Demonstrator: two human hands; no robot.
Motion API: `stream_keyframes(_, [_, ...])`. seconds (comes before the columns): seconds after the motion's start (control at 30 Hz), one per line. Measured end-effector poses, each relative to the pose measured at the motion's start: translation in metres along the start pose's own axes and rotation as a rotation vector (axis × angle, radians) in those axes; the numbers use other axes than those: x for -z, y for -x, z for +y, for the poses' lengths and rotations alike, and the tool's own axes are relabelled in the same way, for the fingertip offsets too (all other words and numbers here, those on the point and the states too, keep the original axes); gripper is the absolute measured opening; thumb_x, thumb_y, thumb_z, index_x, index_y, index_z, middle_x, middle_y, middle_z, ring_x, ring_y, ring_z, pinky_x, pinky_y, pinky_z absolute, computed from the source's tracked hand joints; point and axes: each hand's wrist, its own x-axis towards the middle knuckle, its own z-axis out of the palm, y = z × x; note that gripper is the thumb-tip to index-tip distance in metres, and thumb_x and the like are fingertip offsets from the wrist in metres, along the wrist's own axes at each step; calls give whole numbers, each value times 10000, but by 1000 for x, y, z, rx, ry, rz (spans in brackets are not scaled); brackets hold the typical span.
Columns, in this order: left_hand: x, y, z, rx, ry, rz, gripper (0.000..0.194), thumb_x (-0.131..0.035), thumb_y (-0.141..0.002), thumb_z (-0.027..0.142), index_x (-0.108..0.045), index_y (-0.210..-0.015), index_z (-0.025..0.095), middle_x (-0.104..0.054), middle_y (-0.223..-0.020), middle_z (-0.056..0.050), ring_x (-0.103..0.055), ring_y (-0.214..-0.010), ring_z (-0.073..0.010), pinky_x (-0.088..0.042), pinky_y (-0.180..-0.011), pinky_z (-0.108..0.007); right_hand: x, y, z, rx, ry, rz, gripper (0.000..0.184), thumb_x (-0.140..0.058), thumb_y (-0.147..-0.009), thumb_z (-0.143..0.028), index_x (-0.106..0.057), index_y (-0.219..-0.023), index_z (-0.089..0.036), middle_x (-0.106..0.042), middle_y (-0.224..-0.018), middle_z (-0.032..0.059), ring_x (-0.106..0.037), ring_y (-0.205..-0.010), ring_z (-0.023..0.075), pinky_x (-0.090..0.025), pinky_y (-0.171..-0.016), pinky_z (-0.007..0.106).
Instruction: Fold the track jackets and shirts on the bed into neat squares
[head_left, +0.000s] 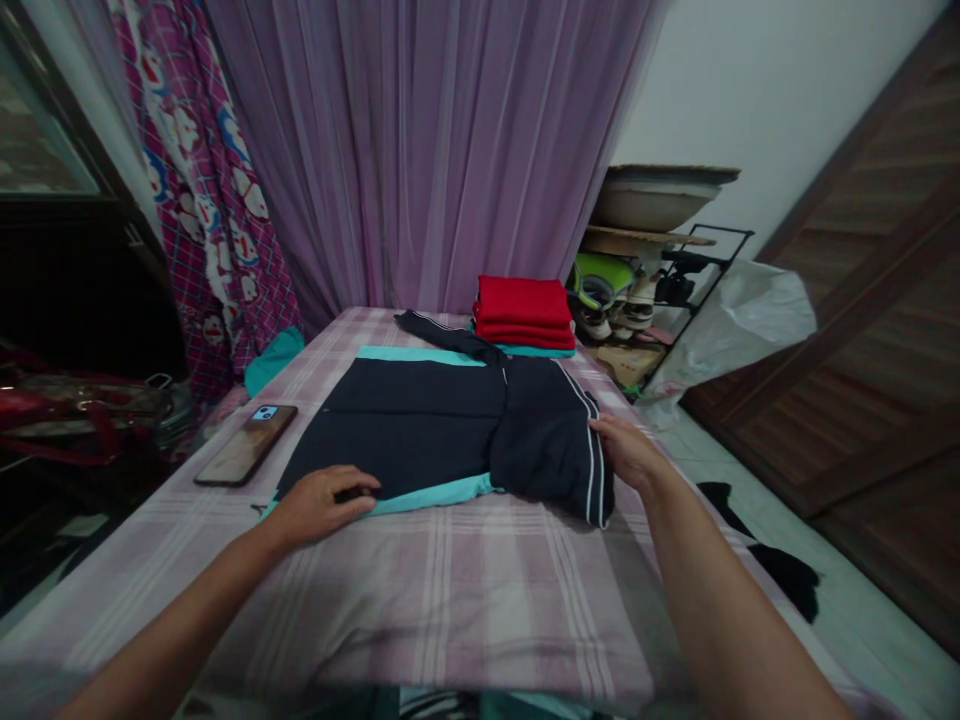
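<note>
- Work on the plaid tablecloth (465,600) in front of the red stack (523,310), best smoothed first (slightly rumpled along its nearest edge).
- Find the dark garment (412,440) on that tablecloth, in front of the red stack and spreading well out to its left. Probably best flattened with light outward strokes, without dragging the whole body along.
- Read the long axis as crosswise, roughly parallel to the front of the red stack, with the white-striped end pointing right and the teal-bordered end left. Cannot place the collar.
- Settle the striped section (547,420), directly in front of the red stack, by drawing evenly at its right end; keep both stripes straight, so as not to trap a bulge beneath.
- Straighten the narrow sleeve (442,332), stretching left from the near left corner of the red stack.
- Note the right hand (630,455), in front of the red stack and to its right, with fingertips at the striped edge; cannot tell whether clamped or merely resting.
- Note the left hand (330,505), well to the front left of the red stack, loosely curled, with thumb and fingers apart, touching the teal edge (442,493). Best used there as a light anchor.
- Avoid the phone (247,445), left of the red stack.
</note>
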Motion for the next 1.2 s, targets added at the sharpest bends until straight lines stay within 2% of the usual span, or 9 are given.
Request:
stream_keyframes(0.13, [1, 20, -3, -97, -109, -74, 457, -620, -840, 522, -687, -1223, 283, -712, -1213, -56, -632, -1138, -216, -482, -999, -325, 6, 31, 6, 72, -103, -37, 242, -633, -751, -397, -623, -941, -249, -762, -965, 66, -723, -879, 248, -569, -791, 389])
stream_keyframes(0.27, [1, 23, -6, -101, -201, -76, 398, -532, -906, 377, -657, -1269, 273, -693, -1253, -62, -617, -1168, -205, -469, -1026, -336, 17, 54, 10, 113, -83, -98, 399, -645, -730, -475, -640, -1058, -249, -747, -1116, 86, -702, -1032, 289, -546, -888, 434])
stream_keyframes(0.53, [1, 45, -14, -7, -381, -59, 514, -450, -830, 175, -615, -1315, 228, -680, -1276, -104, -624, -1170, -247, -471, -1029, -404, 31, 65, 27, 56, -45, -164, 438, -700, -590, -486, -669, -953, -244, -767, -982, 108, -725, -903, 315, -553, -813, 446])
stream_keyframes(0.67, [17, 52, -27, 138, -420, -37, 415, -387, -879, 239, -690, -1164, 231, -741, -1118, -102, -678, -1048, -256, -495, -959, -396, 35, 55, 26, 105, -43, -117, 399, -681, -570, -421, -682, -930, -248, -770, -948, 106, -720, -887, 326, -551, -812, 470])
stream_keyframes(0.8, [53, 28, -31, 309, -478, 43, 372, -399, -904, 409, -703, -1061, 261, -751, -1011, -77, -694, -937, -268, -511, -838, -368, 41, 19, -10, 239, 7, -42, 357, -630, -596, -382, -705, -909, -228, -768, -890, 99, -713, -882, 327, -553, -809, 480])
stream_keyframes(0.9, [82, -12, -31, 357, -594, 42, 406, -407, -899, 468, -695, -1079, 245, -739, -1063, -98, -683, -969, -291, -493, -837, -374, 38, -25, -50, 324, -5, 27, 279, -616, -618, -324, -704, -856, -207, -763, -875, 82, -711, -870, 307, -552, -835, 476])
stream_keyframes(0.97, [92, -40, -33, 368, -668, 4, 434, -399, -902, 473, -686, -1116, 228, -741, -1070, -115, -677, -1004, -308, -481, -860, -389, 30, -55, -71, 363, -13, 52, 257, -614, -629, -284, -703, -855, -198, -760, -909, 73, -703, -918, 291, -542, -878, 457])
stream_keyframes(1.1, [81, -77, -51, 408, -653, -63, 458, -432, -877, 475, -687, -1145, 206, -733, -1127, -140, -670, -1045, -331, -479, -870, -403, 13, -92, -76, 277, 158, 94, 254, -649, -692, -257, -715, -929, -192, -760, -968, 63, -677, -997, 256, -526, -914, 404])
stream_keyframes(1.2, [57, -76, -73, 453, -517, -5, 472, -447, -857, 488, -679, -1157, 208, -724, -1171, -117, -669, -1063, -304, -484, -888, -372, 12, -83, -51, 95, 331, 93, 319, -658, -785, -362, -708, -1056, -201, -754, -1021, 86, -695, -931, 242, -551, -818, 369])
